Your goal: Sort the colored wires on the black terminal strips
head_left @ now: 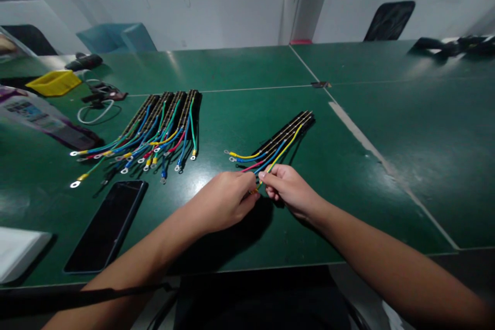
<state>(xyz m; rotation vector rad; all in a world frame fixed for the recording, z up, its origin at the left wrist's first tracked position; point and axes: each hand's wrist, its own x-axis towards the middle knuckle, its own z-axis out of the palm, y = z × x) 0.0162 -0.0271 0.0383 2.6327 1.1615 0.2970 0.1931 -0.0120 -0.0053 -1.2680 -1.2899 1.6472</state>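
A black terminal strip (284, 133) lies slanted on the green table with yellow, blue and red wires attached. My right hand (288, 185) pinches its yellow-green wire (288, 149) between thumb and forefinger. Close beside it, my left hand (232, 196) is closed at the near end of the wires, around a yellow-sleeved end that is mostly hidden by the fingers. Two free wires, one yellow (247, 155) and one blue (245, 160), end in ring terminals left of the strip. The red wire runs down to my left fingers.
Several wired terminal strips (170, 113) lie side by side to the left, their ring terminals toward me. A phone (108, 224), a white box (21, 252), a plastic package (42, 116), a yellow tray (54, 83) and a white cable (95, 117) are further left. Tape (359, 136) crosses the table at right.
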